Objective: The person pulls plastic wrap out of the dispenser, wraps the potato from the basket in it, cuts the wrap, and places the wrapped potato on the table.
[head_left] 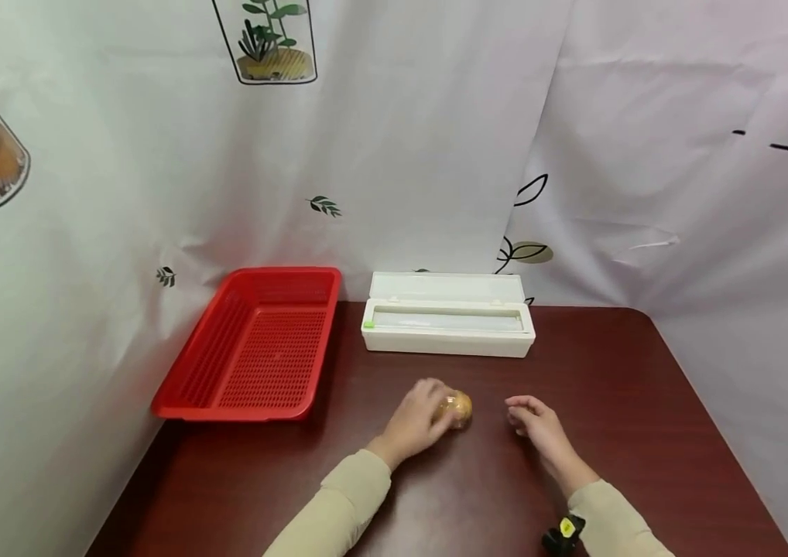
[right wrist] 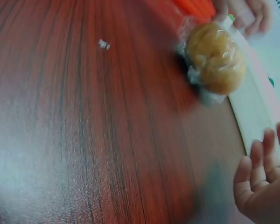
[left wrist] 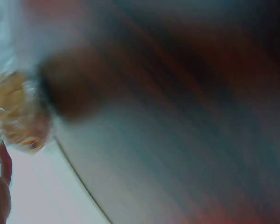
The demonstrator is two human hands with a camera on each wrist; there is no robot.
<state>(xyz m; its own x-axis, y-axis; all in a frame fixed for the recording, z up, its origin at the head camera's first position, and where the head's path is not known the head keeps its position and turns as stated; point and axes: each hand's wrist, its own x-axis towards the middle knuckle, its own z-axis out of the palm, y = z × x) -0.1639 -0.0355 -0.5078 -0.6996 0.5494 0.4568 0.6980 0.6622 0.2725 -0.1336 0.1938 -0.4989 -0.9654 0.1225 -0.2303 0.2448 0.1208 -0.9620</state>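
A round yellow-brown food item [head_left: 460,406], wrapped in crinkled clear film, sits near the middle of the table; its exact kind is hard to tell. My left hand [head_left: 420,418] holds it from the left, thumb in front and fingers behind. In the left wrist view the wrapped item [left wrist: 18,109] shows at the left edge, close to a fingertip. To the right, apart from the item, my right hand [head_left: 536,425] hovers with loosely bent fingers and holds nothing. The right wrist view shows the film-wrapped item [right wrist: 217,60] close up, left-hand fingers just beyond it.
A white cling film dispenser [head_left: 450,342] with its lid raised stands at the back of the dark red-brown table [head_left: 617,371]. The red plastic basket [head_left: 310,379] lies at the left. A small whitish scrap [right wrist: 103,44] is on the tabletop. Patterned white cloth [head_left: 422,155] hangs behind.
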